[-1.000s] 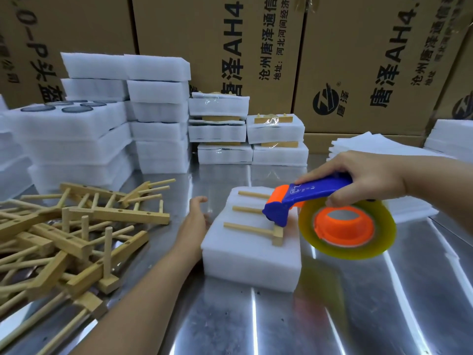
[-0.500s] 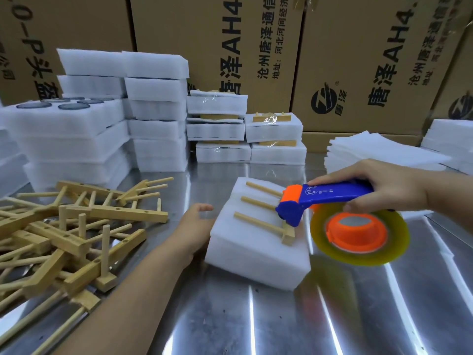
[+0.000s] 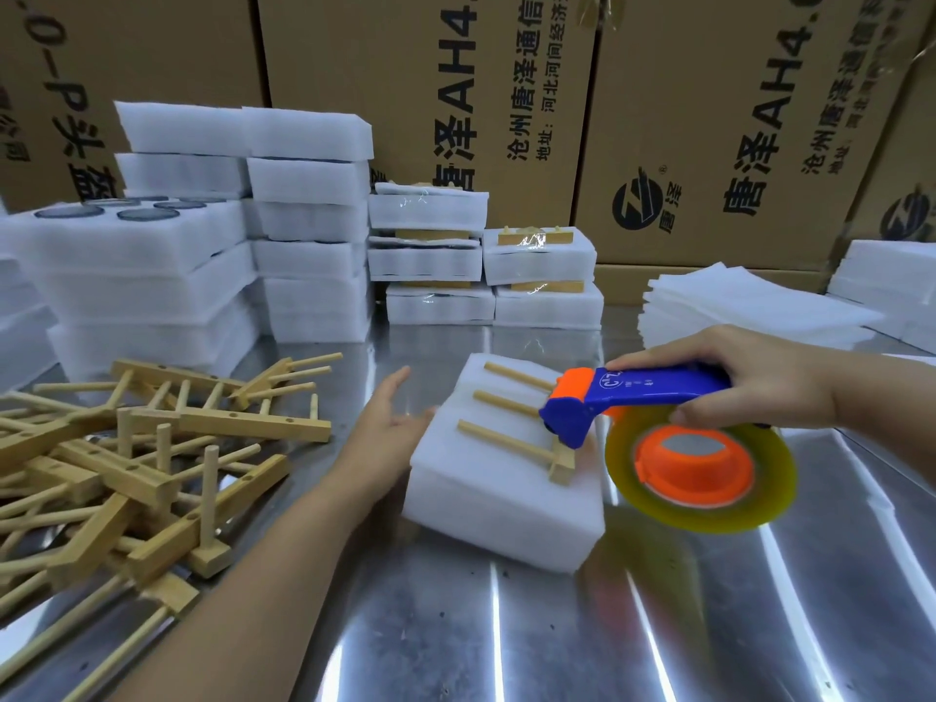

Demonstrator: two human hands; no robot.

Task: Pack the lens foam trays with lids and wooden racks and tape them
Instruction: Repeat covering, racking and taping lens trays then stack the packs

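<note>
A white foam tray with its lid point(image 3: 486, 494) lies on the steel table at centre, turned at an angle. A wooden rack point(image 3: 516, 423) with three pegs lies flat on top of it. My left hand point(image 3: 390, 423) touches the tray's left side with straight fingers. My right hand point(image 3: 744, 382) grips the blue handle of a tape dispenser point(image 3: 653, 397) with an orange hub and a yellowish tape roll point(image 3: 709, 473). The dispenser's head sits over the rack's right end.
A heap of loose wooden racks point(image 3: 126, 458) fills the left. Stacks of foam trays point(image 3: 212, 245) stand behind it, taped packs point(image 3: 486, 266) at the back centre, foam lid sheets point(image 3: 749, 311) at right. Cardboard boxes point(image 3: 456, 93) wall the back. Bare steel table point(image 3: 506, 625) lies in front.
The foam tray has rotated so its near right corner swings toward me. My left hand slid up along its left side. The dispenser shifted right with the tray's edge.
</note>
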